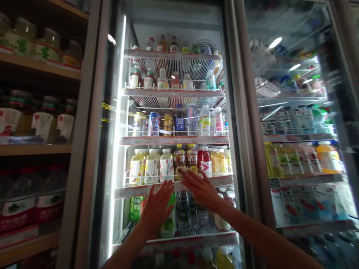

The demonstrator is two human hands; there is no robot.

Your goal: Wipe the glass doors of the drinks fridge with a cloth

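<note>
My left hand [157,209] is raised toward the glass door [174,22] of a lit drinks fridge, fingers stretched out and holding nothing. Whether its palm touches the glass, I cannot tell. Higher and to the right, my right hand [200,186] presses a small pale cloth [182,172] under its fingertips, apparently against the glass. Most of the cloth is hidden by the fingers. Behind the hands stand brown-labelled tea bottles [179,157], a red bottle [204,158] and pale yellow bottles [137,166] on a wire-fronted shelf [126,192].
Upper shelves hold cans [153,124] and small bottles [163,79]. To the right, a metal frame [249,112] separates another glass-fronted fridge with cartons [301,203]. On the left, open shelves [36,149] carry jars and bottles. Yellow marks [106,107] and light reflections show on the glass.
</note>
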